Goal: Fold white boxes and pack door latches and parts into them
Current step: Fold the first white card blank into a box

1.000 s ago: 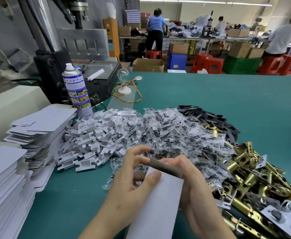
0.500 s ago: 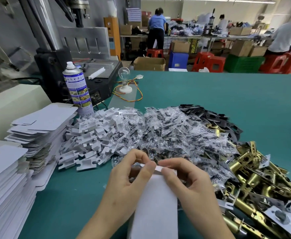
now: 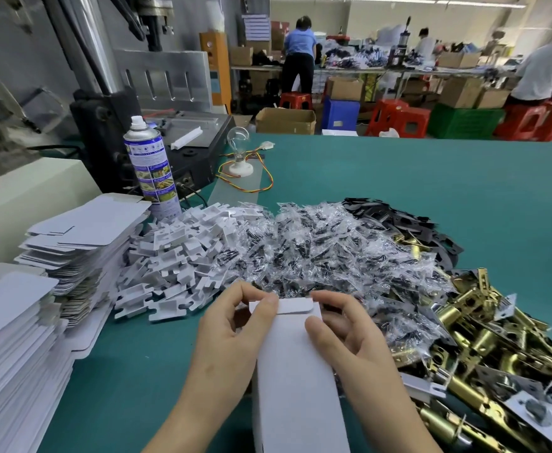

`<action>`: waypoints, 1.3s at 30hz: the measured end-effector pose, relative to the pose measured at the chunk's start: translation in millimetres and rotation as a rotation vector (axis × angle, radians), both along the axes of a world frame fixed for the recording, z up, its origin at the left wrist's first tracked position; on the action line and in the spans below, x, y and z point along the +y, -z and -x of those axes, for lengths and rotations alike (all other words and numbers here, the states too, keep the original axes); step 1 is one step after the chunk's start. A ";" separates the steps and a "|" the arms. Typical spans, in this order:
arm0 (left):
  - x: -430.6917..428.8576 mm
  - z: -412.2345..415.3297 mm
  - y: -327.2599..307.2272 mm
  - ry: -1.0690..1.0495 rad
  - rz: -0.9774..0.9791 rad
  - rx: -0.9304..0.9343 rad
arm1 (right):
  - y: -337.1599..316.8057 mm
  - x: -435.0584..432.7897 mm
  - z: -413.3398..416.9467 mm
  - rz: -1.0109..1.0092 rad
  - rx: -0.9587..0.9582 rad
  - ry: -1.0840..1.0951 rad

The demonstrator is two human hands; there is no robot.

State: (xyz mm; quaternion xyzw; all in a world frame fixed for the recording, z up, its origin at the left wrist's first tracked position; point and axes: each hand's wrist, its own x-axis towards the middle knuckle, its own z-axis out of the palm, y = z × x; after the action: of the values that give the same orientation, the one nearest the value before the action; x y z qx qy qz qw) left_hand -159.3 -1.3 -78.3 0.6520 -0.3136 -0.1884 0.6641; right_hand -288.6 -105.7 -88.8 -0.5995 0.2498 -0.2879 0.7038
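A long white box (image 3: 295, 380) stands on end in front of me, held between both hands. My left hand (image 3: 235, 331) grips its left side, thumb pressing the far end flap (image 3: 295, 305), which lies folded over. My right hand (image 3: 346, 338) grips the right side, thumb on the front face. Brass door latches (image 3: 483, 341) are heaped at the right. Clear bags of small dark parts (image 3: 320, 253) form a pile in the middle. White plastic inserts (image 3: 183, 256) lie left of them.
Stacks of flat white box blanks (image 3: 72, 253) fill the left edge. A spray can (image 3: 152, 168) stands behind them, next to a dark machine (image 3: 183, 148) and a light bulb (image 3: 239, 152) with wires. Black plates (image 3: 411, 220) lie behind the bags. People work at far benches.
The dark open end of the box was showing; the flap has since been folded down over it. My thumbs moved onto the flap and front face.
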 end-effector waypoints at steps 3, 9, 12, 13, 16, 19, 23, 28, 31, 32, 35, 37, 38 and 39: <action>0.3 0.0 -0.5 -0.035 0.003 -0.055 | 0.6 2.0 -0.2 -0.026 -0.020 -0.014; 8.2 -20.6 -11.2 0.113 0.003 0.071 | 2.1 1.5 4.2 0.193 -0.035 -0.076; 11.4 -24.2 -13.6 0.194 0.011 0.042 | 4.7 1.9 3.8 0.255 -0.037 -0.068; 11.2 -23.5 -13.5 0.196 0.015 0.042 | 5.4 1.6 4.1 0.265 -0.037 -0.069; 9.6 -20.5 -13.4 0.177 0.015 0.033 | 5.7 1.4 4.7 0.296 -0.035 -0.065; 10.5 -21.1 -13.4 0.159 0.012 0.031 | 4.8 2.3 5.2 0.324 -0.039 -0.060; 12.4 -22.2 -15.5 0.207 -0.011 0.023 | 3.9 3.6 5.7 0.341 -0.056 -0.052; 17.2 -29.3 -19.4 0.261 -0.111 -0.051 | 4.2 4.6 4.2 0.403 -0.040 -0.059; 20.2 -37.5 -19.7 0.247 -0.164 -0.111 | 3.8 6.4 3.4 0.447 -0.008 -0.080; 21.0 -39.0 -20.0 0.245 -0.168 -0.108 | 3.6 7.0 3.7 0.456 0.000 -0.087; 22.5 -39.3 -20.7 0.281 -0.164 -0.096 | 3.1 7.5 4.3 0.463 0.005 -0.085; 21.4 -37.5 -20.4 0.288 -0.157 -0.075 | 2.5 6.3 5.1 0.460 0.010 -0.077; 20.6 -37.1 -19.9 0.285 -0.157 -0.071 | 2.1 6.1 5.1 0.461 0.014 -0.077; 20.1 -37.1 -19.1 0.286 -0.154 -0.070 | 2.0 6.3 5.1 0.466 0.017 -0.079</action>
State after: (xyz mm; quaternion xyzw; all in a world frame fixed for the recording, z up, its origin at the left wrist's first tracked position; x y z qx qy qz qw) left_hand -122.2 18.8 -59.2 0.6559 -0.4107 -0.2818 0.5672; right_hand -293.7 -99.5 -90.8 -0.7574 0.1589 -0.3049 0.5551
